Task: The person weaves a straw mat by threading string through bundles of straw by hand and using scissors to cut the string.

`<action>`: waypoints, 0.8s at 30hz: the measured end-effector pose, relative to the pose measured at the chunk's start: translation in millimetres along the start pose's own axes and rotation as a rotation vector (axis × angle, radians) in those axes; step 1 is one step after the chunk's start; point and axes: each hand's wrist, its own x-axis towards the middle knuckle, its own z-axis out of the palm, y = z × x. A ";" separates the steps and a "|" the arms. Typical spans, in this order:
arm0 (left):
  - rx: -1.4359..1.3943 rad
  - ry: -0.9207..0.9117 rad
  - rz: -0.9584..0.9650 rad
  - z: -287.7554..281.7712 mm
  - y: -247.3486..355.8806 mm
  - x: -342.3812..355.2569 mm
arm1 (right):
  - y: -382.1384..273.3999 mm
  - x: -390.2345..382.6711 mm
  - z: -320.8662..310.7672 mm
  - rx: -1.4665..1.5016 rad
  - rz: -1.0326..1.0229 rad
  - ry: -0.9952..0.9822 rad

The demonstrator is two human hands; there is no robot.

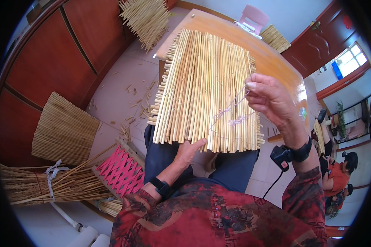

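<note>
A mat of pale reed stalks laid side by side slopes from my lap up onto the wooden table. My left hand grips its near edge, thumb on top and the other fingers hidden underneath. Raised over the mat's right side, my right hand is closed in a pinch on a thin, pale purple thread. The thread runs down in loose strands and a small tangle onto the stalks. More reed stalks show in a stack beneath the mat's left edge.
Left of me are a finished-looking reed mat, a tied bundle of long stalks and a pink-laced stool. Cut pieces litter the floor. Beyond the table stands a pink chair; people are at the far right.
</note>
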 end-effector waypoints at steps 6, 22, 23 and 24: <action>0.194 -0.084 0.102 -4.1 1.7 3.4 | 25.6 12.9 -16.4 -0.080 0.068 0.069; -0.144 -0.355 -0.024 -19.9 -10.0 -3.5 | 27.5 28.9 -29.9 0.120 -0.053 0.093; -0.120 -0.368 0.020 -18.5 -9.2 -5.9 | 30.0 29.1 -29.4 0.147 -0.058 0.122; -0.096 -0.382 0.065 -16.9 -7.4 -8.7 | 31.0 28.2 -27.5 0.148 -0.060 0.128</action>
